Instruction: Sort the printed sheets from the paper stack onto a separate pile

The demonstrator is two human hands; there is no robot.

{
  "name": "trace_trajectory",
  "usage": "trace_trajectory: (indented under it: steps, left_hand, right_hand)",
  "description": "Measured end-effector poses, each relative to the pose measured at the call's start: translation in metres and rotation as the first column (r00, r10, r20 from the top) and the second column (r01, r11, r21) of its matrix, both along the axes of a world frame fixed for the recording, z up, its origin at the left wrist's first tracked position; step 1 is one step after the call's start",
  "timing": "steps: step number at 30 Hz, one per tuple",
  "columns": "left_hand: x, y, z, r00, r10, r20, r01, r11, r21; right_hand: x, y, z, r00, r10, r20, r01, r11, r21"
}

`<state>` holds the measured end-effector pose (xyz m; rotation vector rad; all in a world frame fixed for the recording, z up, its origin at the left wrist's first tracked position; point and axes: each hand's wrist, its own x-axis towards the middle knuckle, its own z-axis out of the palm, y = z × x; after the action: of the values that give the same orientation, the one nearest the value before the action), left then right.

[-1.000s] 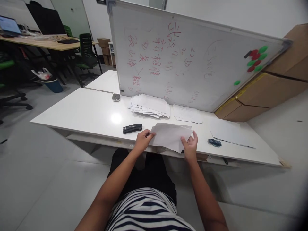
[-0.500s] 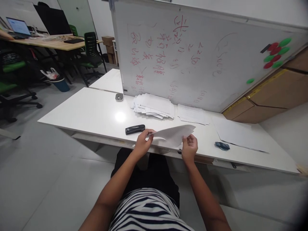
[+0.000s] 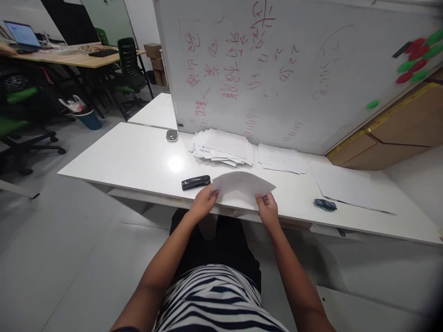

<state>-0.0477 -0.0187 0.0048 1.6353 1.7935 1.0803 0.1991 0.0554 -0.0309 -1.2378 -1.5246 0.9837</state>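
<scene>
Between my two hands a white sheet of paper (image 3: 240,186) is held over the table's front edge, its far side bowed upward. My left hand (image 3: 204,202) pinches its left end, thumb on top. The right end is gripped by my right hand (image 3: 267,207), with the fingers curled. Whether it is one sheet or several, I cannot tell. A black stapler (image 3: 195,182) lies on the table just beyond my left hand. Farther back sits a messy stack of papers (image 3: 224,146), with a thinner paper pile (image 3: 280,157) to its right.
A whiteboard (image 3: 235,69) with red writing stands along the back of the white table (image 3: 138,159). On the right are large sheets (image 3: 346,186) and a small dark blue packet (image 3: 325,205). A small grey device (image 3: 171,135) sits back left. Cardboard boxes (image 3: 398,122) stand behind.
The paper has gone from a slanted, folded-looking shape to a broad upward bow. My right hand has shifted slightly left. The camera view has tilted slightly.
</scene>
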Motion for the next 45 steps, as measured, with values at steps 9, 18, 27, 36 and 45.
trace_trajectory:
  steps: [9,18,27,36,45]
  left_hand:
    - [-0.008,-0.018,0.008,0.977,0.085,-0.196,-0.049,0.981,0.186]
    - [-0.067,0.014,-0.016,0.853,0.202,-0.482,-0.146,0.978,0.152]
    - [-0.075,0.004,-0.011,0.901,0.02,-0.433,0.016,0.997,0.079]
    - [-0.074,0.003,-0.002,0.92,-0.01,-0.392,0.023,0.999,0.029]
    - [-0.06,0.015,0.025,0.926,0.14,-0.351,-0.121,0.99,0.075]
  right_hand:
    - [0.016,-0.037,0.007,0.998,-0.065,0.006,0.065,0.996,-0.064]
    - [0.014,-0.069,0.004,0.901,-0.255,-0.351,0.084,0.896,-0.435]
    - [0.002,-0.07,0.002,0.908,-0.234,-0.348,0.047,0.882,-0.47]
    - [-0.026,-0.068,-0.005,0.929,-0.035,-0.367,-0.13,0.901,-0.414]
    - [-0.029,-0.069,-0.001,0.935,0.001,-0.354,-0.162,0.89,-0.426]
